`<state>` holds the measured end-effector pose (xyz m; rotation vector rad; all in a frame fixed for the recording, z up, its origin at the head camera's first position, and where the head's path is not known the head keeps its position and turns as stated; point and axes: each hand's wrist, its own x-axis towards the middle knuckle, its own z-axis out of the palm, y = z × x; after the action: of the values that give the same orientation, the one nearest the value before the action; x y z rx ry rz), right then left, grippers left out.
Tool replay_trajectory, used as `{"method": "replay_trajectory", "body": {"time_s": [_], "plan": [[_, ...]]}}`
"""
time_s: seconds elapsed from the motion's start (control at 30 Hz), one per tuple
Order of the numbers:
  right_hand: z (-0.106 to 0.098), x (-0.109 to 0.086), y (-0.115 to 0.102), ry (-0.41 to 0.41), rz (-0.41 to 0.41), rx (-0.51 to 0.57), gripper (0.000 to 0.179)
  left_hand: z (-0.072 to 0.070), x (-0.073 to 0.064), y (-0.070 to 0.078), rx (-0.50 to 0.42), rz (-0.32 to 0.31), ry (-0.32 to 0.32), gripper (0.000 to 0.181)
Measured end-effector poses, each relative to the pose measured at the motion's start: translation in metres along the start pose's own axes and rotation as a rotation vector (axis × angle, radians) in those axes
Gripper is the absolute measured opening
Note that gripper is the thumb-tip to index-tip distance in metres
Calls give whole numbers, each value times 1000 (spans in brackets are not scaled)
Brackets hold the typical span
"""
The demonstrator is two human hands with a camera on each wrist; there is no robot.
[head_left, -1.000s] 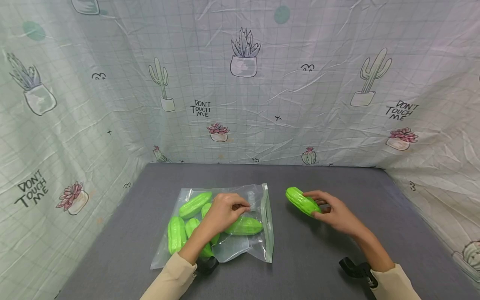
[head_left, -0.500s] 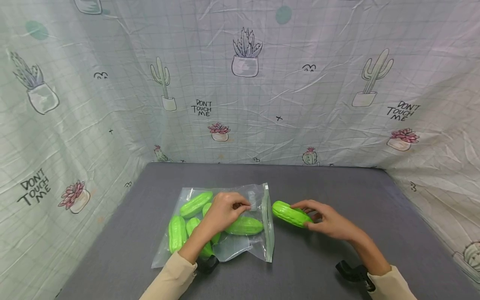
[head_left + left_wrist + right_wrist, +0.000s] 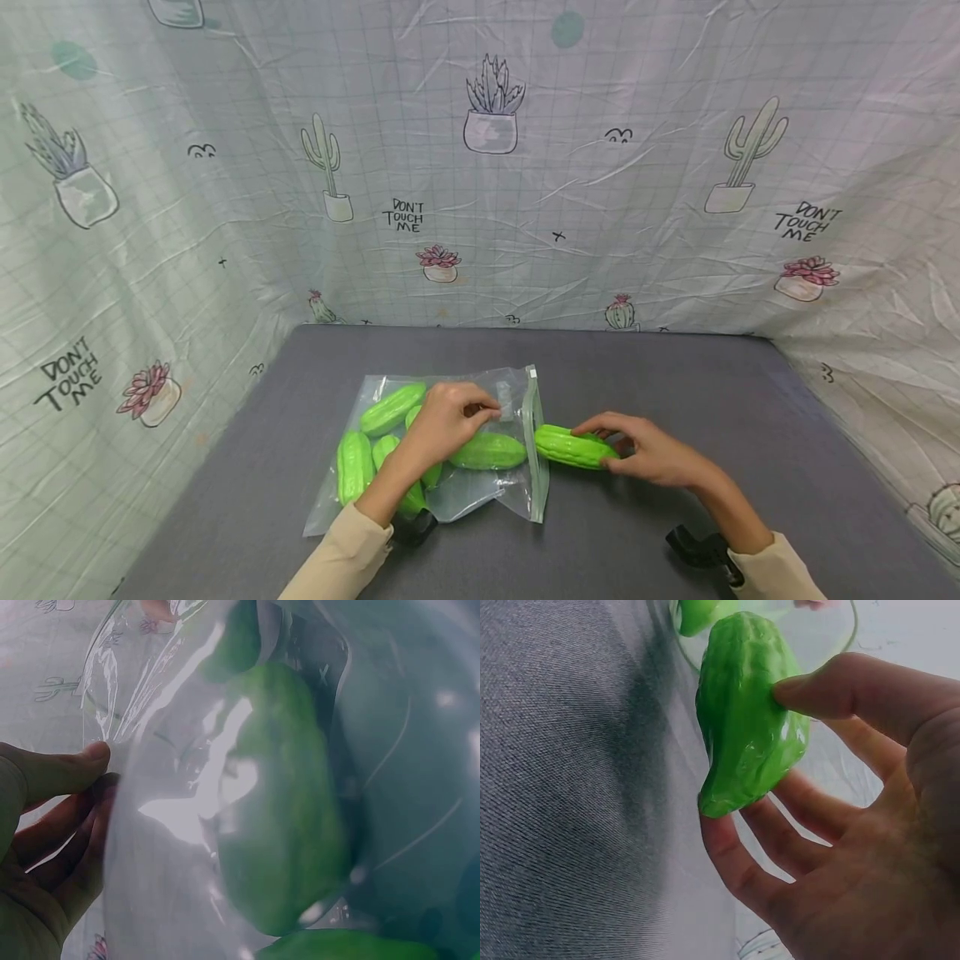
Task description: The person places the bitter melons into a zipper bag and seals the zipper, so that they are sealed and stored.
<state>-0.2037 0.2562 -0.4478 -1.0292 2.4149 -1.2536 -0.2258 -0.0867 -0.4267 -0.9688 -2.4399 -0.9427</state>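
A clear zip bag (image 3: 468, 504) lies on the table with its zip edge on the right, its mouth parted. Inside it are several bright green, ribbed bitter melons (image 3: 354, 467); one of them (image 3: 281, 802) fills the middle of the left wrist view behind the film. My left hand (image 3: 448, 421) pinches the upper film between thumb and fingers, its wrist over the bag. With thumb on one side and fingers on the other, my right hand (image 3: 648, 450) holds another bitter melon (image 3: 572, 447), whose far end is at the bag's mouth. In the right wrist view this bitter melon (image 3: 746, 712) points toward the round opening.
The dark grey table (image 3: 675, 375) extends around the bag on all sides. A pale curtain (image 3: 555, 175) printed with cactus drawings stands behind the table and along both sides.
My right hand has carried its bitter melon left and nearer to me, turning it more level, until its tip meets the bag's mouth. My left hand and the bag have stayed put.
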Motion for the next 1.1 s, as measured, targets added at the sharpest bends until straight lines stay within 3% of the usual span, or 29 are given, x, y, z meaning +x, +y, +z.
{"method": "replay_trajectory", "body": {"time_s": [0.67, 1.1], "plan": [[9, 4, -1, -32, -5, -37, 39, 1, 0, -2, 0, 17, 11, 4], [19, 9, -1, -4, -19, -51, 38, 1, -1, -2, 9, 11, 6, 5]]}}
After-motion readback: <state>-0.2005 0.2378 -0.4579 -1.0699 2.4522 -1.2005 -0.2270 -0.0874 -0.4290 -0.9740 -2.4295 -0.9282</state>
